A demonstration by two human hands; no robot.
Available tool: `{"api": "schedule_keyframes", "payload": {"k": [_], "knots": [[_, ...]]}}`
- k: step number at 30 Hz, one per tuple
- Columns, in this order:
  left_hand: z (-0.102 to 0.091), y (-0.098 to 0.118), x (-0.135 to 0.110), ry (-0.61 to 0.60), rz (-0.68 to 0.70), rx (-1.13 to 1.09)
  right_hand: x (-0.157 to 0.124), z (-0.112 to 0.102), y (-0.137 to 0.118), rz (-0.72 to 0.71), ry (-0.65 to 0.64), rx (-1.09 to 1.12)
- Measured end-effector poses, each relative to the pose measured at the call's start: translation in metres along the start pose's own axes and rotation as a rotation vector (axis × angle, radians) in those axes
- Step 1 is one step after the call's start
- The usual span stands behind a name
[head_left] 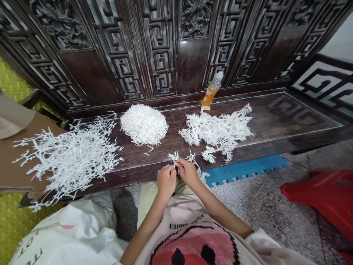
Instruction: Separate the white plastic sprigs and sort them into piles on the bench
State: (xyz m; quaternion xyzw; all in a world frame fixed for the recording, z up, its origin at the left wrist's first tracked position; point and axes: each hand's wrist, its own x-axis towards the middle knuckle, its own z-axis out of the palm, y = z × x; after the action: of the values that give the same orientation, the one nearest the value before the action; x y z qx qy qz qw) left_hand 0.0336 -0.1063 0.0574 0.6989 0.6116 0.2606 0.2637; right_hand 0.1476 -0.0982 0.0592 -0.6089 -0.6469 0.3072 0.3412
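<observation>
My left hand (166,179) and my right hand (188,171) meet at the front edge of the dark wooden bench (275,121). Both are closed in a pinch on a small white branched plastic sprue (176,158). On the bench lie three white heaps: bare stripped sprue frames (71,156) at the left, a round mound of small loose pieces (143,124) in the middle, and a pile of sprues with pieces attached (217,131) at the right.
An orange drink bottle (211,92) leans against the carved wooden back. A cardboard sheet (16,154) lies at the left, a white bag (74,235) by my knee, a blue foam mat (242,169) and a red plastic stool (322,195) on the speckled floor.
</observation>
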Motion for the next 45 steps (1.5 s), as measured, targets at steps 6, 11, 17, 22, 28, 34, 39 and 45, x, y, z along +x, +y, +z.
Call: {"api": "schedule_keyframes", "payload": {"k": [6,11,17,22,28,34,39,45], "knots": [[0.001,0.000,0.002,0.043,-0.009,-0.094,0.001,0.005,0.002,0.027,0.023,-0.061],[-0.004,0.001,0.000,0.103,-0.013,-0.170,0.004,0.011,-0.001,0.029,0.074,-0.009],[-0.009,-0.003,-0.002,0.176,-0.059,-0.247,0.011,0.019,-0.010,0.022,0.059,0.040],[-0.014,-0.009,-0.001,0.209,-0.058,-0.279,0.014,0.024,-0.016,0.009,0.059,0.046],[-0.006,-0.016,0.005,0.222,-0.063,-0.281,0.021,0.029,-0.010,-0.053,0.065,0.055],[0.007,-0.040,0.031,0.101,-0.010,-0.091,0.038,0.032,0.023,-0.085,0.043,-0.007],[0.015,-0.058,0.053,0.117,0.071,0.163,0.047,0.029,0.048,-0.186,0.013,-0.174],[0.020,-0.062,0.050,0.153,0.130,0.167,0.046,0.034,0.050,-0.228,0.031,-0.336]]}}
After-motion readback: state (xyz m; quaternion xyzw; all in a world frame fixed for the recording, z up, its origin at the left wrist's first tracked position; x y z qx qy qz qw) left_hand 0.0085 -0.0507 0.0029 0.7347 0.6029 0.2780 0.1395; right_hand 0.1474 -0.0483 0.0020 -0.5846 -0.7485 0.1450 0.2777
